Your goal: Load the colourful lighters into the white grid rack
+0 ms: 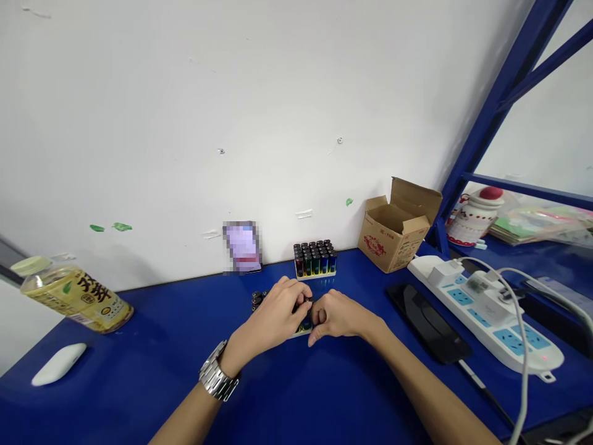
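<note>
My left hand (pixel 273 318), with a metal watch (pixel 218 371) on its wrist, curls over a dark-topped lighter (pixel 302 306) in a low cream tray (pixel 296 334). My right hand (pixel 338 316) comes in from the other side, its fingers against the same cluster. The hands hide most of that tray. Several loose dark lighter tops (pixel 257 301) lie just left of my left hand. Behind my hands, a cream tray (pixel 315 275) holds several upright multicoloured lighters (pixel 315 261).
On the blue table (pixel 152 371) stand a tea bottle (pixel 76 298), a white mouse (pixel 59 364), a leaning phone (pixel 241 247) and an open cardboard box (pixel 393 232). To the right lie a black phone (pixel 428 323) and a cabled power strip (pixel 486 315).
</note>
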`<state>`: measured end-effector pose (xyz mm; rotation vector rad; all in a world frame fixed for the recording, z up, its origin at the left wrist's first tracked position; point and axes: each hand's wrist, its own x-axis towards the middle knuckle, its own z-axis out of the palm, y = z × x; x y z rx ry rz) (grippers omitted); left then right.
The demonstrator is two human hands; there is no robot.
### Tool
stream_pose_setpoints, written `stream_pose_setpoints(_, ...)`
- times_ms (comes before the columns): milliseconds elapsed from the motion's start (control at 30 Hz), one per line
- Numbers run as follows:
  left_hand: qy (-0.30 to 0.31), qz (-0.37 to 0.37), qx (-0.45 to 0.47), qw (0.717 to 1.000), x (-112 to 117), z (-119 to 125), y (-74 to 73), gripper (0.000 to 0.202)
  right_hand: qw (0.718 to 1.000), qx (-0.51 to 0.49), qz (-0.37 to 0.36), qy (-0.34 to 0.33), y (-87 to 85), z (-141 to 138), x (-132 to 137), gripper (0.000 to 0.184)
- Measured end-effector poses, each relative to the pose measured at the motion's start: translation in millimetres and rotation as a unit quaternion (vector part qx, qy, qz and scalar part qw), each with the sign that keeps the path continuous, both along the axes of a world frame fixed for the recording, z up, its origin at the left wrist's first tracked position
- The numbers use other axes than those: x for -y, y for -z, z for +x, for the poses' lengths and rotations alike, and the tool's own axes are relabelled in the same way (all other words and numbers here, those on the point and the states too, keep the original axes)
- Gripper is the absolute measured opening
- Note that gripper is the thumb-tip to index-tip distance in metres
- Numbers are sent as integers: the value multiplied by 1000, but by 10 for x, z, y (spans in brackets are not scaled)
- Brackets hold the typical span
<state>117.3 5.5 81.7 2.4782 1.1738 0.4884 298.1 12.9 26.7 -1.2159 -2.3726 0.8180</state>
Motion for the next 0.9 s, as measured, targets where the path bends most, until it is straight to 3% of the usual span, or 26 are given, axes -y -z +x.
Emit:
stream_pose_setpoints(200, -13, 39, 1, 999, 13, -47, -36, 29, 999, -26, -16, 8, 14, 35, -3, 47)
stream_pose_setpoints(300, -92, 86, 94, 988, 29, -173, 15, 27, 998, -48, -1, 50, 19, 61, -7, 57)
stream_pose_setpoints(367, -211, 106, 183, 954, 23, -292, 120, 29, 994, -88, 7, 68, 45, 62, -9, 75)
stream_pose_setpoints(433, -335, 88, 284, 894, 12, -409, 288, 33, 986, -146, -4, 73, 93, 20, 4, 94)
stream_pose_setpoints(500, -379, 3, 386, 841, 16, -484, 496, 38, 974, -211, -33, 73, 152, -75, 41, 105)
stream_pose_setpoints(600, -369, -127, 505, 770, 76, -467, 799, 47, 947, -297, -96, 75, 229, -277, 133, 98)
stream_pose_setpoints(700, -322, -185, 546, 751, 149, -349, 980, 50, 913, -371, -141, 98, 292, -450, 186, 71)
stream_pose_setpoints(800, -311, -185, 561, 745, 130, -245, 1014, 52, 888, -416, -136, 137, 350, -539, 109, 59)
stream_pose_setpoints(900, -307, -183, 568, 742, -2, -188, 970, 51, 881, -426, -108, 175, 377, -565, -59, 56)
